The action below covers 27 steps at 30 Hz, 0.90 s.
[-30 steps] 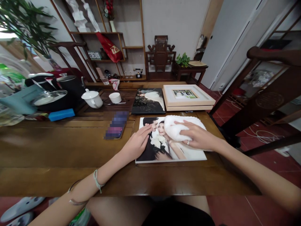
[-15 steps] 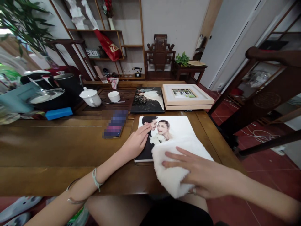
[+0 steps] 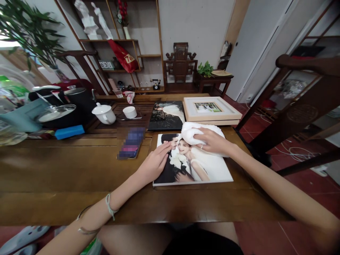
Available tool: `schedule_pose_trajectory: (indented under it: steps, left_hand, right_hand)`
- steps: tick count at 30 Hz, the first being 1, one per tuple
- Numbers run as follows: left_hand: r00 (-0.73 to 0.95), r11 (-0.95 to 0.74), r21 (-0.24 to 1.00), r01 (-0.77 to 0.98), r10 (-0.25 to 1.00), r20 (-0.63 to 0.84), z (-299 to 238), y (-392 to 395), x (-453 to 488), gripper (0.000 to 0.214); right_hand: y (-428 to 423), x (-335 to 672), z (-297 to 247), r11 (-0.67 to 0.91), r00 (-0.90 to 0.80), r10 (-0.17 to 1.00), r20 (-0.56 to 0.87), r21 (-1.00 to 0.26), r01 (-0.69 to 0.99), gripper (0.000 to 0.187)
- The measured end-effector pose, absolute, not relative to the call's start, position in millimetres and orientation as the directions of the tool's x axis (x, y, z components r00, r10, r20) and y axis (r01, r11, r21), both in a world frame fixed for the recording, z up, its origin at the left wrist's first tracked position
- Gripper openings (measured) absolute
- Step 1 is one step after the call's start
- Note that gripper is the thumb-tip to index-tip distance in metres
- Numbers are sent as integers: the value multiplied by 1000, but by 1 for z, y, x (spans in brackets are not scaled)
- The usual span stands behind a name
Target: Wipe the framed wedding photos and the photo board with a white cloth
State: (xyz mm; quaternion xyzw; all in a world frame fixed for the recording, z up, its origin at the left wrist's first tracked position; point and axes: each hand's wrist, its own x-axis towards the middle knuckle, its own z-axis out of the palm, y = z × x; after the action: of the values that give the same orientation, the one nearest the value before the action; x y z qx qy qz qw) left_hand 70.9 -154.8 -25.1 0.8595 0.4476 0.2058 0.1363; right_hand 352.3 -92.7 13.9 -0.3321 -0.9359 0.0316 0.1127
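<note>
A wedding photo album or panel (image 3: pixel 215 170) with a white background lies flat near the table's front edge. My left hand (image 3: pixel 155 163) rests on its left side, fingers stretched out over the picture. A fluffy white towel (image 3: pixel 190 131) covers the album's far right corner. Bunched under my right hand (image 3: pixel 214 141), the towel is gripped by bent fingers, partly hidden in its folds. Just beyond the album lies a dark photo panel (image 3: pixel 166 118), and beside that sits a pale wooden picture frame (image 3: pixel 212 120).
On the wooden table (image 3: pixel 79 173), a blurred-out phone (image 3: pixel 131 143) lies left of the album. Farther back are a blue block (image 3: pixel 69 132), a white lidded cup (image 3: pixel 104 114), a small white bowl (image 3: pixel 129 112) and a glass-lidded pot (image 3: pixel 57 115). A dark chair (image 3: pixel 297 102) stands at the right.
My right hand has moved the towel from the album's near right corner to its far right edge, uncovering the lower picture. My left hand stays on the album's left side.
</note>
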Motion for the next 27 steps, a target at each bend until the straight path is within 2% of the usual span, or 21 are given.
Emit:
schedule_pose_trajectory:
  steps: [4,8,13,17,20,27]
  left_hand:
    - [510,-561,421,713,826,238,-25,-155,71,43]
    - [509,-573,424,702,819,263,-27,-155,71,42]
    - [517,-571,422,704,819,248,-28,-154,71,43]
    - [506,-556,434,709,830,237,-28,-154,71,43]
    - [512,-562,435,703,825,240,-28,-154,71,43]
    - [512,-562,424,710,825,238,-27,-155,71,43]
  right_hand:
    - [-110,346,11,791,-766,609,205,-81,607,31]
    - [-154,334,13,840,-832,542,117,-60,539,36]
    - [-208,318,19,916,-915,399,63,-83,394,30]
    - [-209,318,23,942,-947,319,26,-121,314,29]
    - [-182,328,22,924,-932,358,60,-169,344,35]
    - [-114,361,11,816,-792,577,199,-122,564,27]
